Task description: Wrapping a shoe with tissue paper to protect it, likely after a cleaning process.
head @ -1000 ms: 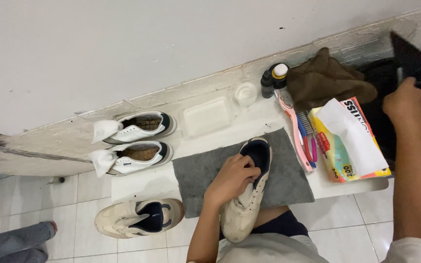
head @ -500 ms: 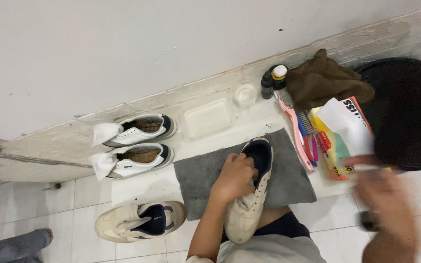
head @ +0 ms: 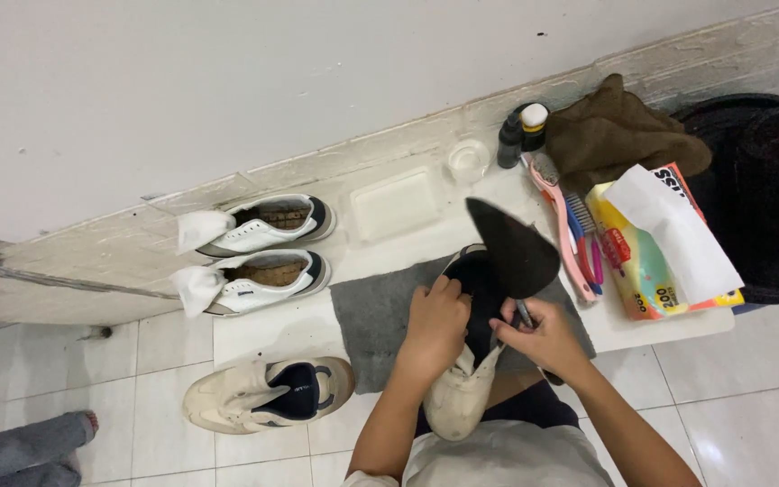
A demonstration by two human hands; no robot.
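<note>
I see one soft tissue pack [head: 646, 271] lying flat at the right end of the white surface [head: 642, 329], just beside the brushes; it is oblong, yellow and green with red ends, a white tissue [head: 673, 230] sticking out. Two small bottles [head: 523, 133] stand near the wall, labels too small to tell

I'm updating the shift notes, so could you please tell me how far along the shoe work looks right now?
Looks done: two white shoes sit by the wall with white paper stuffed in their toes. In hand: the left hand steadies a cream shoe over the grey mat, while the right hand holds a dark insole at its opening. Seemingly left: its partner on the floor tiles.
</note>
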